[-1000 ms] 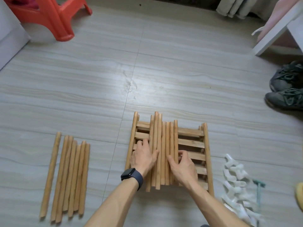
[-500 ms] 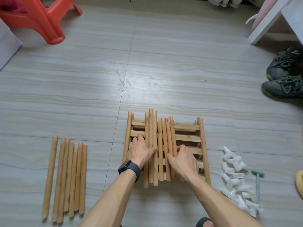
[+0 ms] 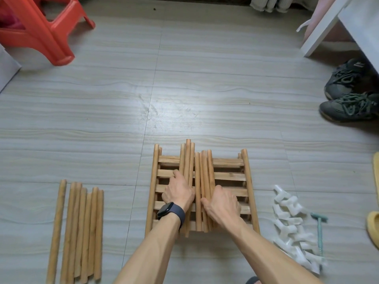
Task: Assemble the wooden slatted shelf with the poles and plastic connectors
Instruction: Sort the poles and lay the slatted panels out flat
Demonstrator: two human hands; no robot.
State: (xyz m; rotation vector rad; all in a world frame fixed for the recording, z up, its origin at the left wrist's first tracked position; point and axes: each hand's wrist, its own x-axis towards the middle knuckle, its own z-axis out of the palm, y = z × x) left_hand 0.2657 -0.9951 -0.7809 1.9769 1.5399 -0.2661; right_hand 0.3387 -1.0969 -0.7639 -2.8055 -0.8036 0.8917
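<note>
Stacked wooden slatted shelf panels (image 3: 229, 176) lie flat on the tiled floor in front of me. Several round poles lie on top, split into a left group (image 3: 187, 156) and a right group (image 3: 203, 167). My left hand (image 3: 178, 193), a watch on its wrist, grips the left group. My right hand (image 3: 221, 203) curls over the right group, thumb against its left side. More poles (image 3: 82, 232) lie side by side on the floor to the left. A pile of white plastic connectors (image 3: 291, 224) sits to the right of the panels.
A small teal mallet (image 3: 320, 232) lies beside the connectors, with a yellow slipper (image 3: 374, 228) at the right edge. Dark shoes (image 3: 352, 95) and a white furniture leg (image 3: 320, 31) stand at the far right. A red plastic stool (image 3: 41, 31) stands at the far left.
The single bundle of poles on the panels has parted into two groups, one under each hand. My right hand's fingers have curled further over its group.
</note>
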